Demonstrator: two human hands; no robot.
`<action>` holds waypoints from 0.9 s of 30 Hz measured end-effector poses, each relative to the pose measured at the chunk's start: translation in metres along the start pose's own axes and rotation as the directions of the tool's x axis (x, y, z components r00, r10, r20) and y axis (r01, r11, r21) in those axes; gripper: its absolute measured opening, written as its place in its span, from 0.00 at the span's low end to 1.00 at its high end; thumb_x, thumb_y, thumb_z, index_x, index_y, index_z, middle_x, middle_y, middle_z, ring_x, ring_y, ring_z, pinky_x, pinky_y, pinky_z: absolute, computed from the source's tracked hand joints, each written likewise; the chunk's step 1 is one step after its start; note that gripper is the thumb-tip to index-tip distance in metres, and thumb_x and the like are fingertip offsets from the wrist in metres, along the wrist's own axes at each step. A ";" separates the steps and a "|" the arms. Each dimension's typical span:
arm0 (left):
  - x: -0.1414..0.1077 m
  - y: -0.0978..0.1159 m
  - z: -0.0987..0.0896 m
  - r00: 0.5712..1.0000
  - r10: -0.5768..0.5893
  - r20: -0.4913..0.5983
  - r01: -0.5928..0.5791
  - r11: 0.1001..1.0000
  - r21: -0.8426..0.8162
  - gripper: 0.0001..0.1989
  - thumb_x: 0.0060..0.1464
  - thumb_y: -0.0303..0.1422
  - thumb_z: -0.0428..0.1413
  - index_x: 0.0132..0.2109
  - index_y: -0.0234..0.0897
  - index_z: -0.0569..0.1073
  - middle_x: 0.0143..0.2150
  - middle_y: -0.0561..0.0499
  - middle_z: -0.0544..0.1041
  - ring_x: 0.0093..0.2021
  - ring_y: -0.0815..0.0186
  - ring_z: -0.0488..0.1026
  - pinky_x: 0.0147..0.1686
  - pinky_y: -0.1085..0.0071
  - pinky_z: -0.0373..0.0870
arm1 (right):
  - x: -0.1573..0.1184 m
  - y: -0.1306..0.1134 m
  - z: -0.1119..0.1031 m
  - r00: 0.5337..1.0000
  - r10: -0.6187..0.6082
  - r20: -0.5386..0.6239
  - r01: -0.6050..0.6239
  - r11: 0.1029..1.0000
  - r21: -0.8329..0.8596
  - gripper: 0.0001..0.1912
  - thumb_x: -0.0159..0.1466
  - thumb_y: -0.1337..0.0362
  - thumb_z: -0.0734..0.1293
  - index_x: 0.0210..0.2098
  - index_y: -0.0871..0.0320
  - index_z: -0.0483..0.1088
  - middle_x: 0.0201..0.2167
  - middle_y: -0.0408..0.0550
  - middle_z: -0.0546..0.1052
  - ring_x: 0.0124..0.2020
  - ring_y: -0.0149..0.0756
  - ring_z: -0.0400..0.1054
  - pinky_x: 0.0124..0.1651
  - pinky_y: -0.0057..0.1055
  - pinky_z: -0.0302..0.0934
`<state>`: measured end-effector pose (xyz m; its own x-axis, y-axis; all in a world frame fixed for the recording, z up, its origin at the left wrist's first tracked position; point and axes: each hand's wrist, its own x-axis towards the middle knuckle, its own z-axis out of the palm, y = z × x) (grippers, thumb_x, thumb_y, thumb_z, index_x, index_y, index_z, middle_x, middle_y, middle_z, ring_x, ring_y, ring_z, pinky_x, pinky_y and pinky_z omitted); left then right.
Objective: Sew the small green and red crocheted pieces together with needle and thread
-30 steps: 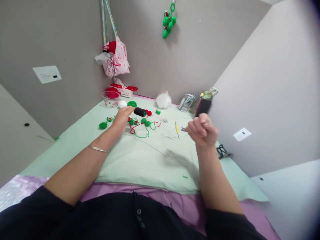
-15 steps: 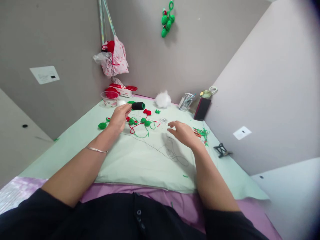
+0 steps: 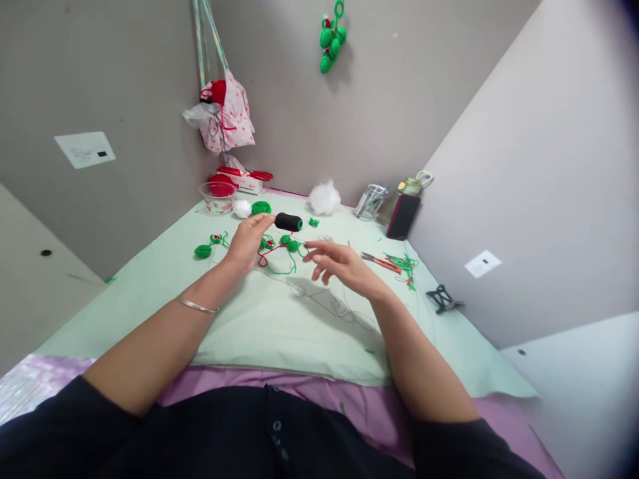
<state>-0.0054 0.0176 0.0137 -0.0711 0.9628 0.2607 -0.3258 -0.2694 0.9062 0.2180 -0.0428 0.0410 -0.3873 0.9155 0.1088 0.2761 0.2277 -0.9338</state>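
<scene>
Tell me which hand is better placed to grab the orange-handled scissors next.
The right hand, I judge: it is nearer the scissors and seems open and empty, while the left hand holds the black spool.

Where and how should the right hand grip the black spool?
Probably by the green-centred end of the black spool, coming from the right: it is held sideways, the left hand at its other end, leaving that end free toward the right hand.

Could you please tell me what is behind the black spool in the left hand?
Pale green table covering shows around the black spool, which the left hand holds by one end; a bit of red strand peeks out below. Anything directly behind the spool is covered.
</scene>
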 end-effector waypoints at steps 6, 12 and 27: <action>0.006 0.005 -0.004 0.998 -0.063 -0.027 0.059 0.989 -0.138 0.11 0.45 0.37 0.68 0.33 0.37 0.78 0.37 0.52 0.77 0.47 0.64 0.73 0.58 0.68 0.65 | 0.006 0.016 -0.046 0.946 0.038 -0.321 -0.270 0.639 -0.721 0.11 0.66 0.67 0.64 0.40 0.57 0.80 0.34 0.49 0.82 0.33 0.37 0.74 0.40 0.31 0.61; 0.003 0.008 -0.001 0.998 -0.063 0.010 0.064 0.987 -0.150 0.12 0.45 0.39 0.68 0.33 0.36 0.78 0.37 0.51 0.77 0.46 0.64 0.73 0.57 0.66 0.65 | 0.005 0.026 -0.067 0.877 0.120 -0.466 -0.478 0.314 -0.820 0.14 0.67 0.64 0.62 0.43 0.54 0.80 0.42 0.54 0.83 0.46 0.45 0.75 0.44 0.33 0.60; 0.004 0.003 -0.005 0.995 -0.097 0.031 0.100 0.983 -0.151 0.13 0.43 0.40 0.69 0.33 0.37 0.79 0.37 0.49 0.79 0.45 0.62 0.74 0.53 0.66 0.68 | -0.002 0.061 -0.116 0.754 0.296 -0.586 -0.639 0.122 -0.760 0.17 0.64 0.71 0.63 0.48 0.57 0.79 0.50 0.61 0.80 0.51 0.50 0.75 0.48 0.38 0.64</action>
<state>-0.0109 0.0208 0.0157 -0.0097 0.9832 0.1820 -0.4703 -0.1651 0.8669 0.3377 0.0080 0.0240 0.3057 0.9521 0.0052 0.9493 -0.3052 0.0756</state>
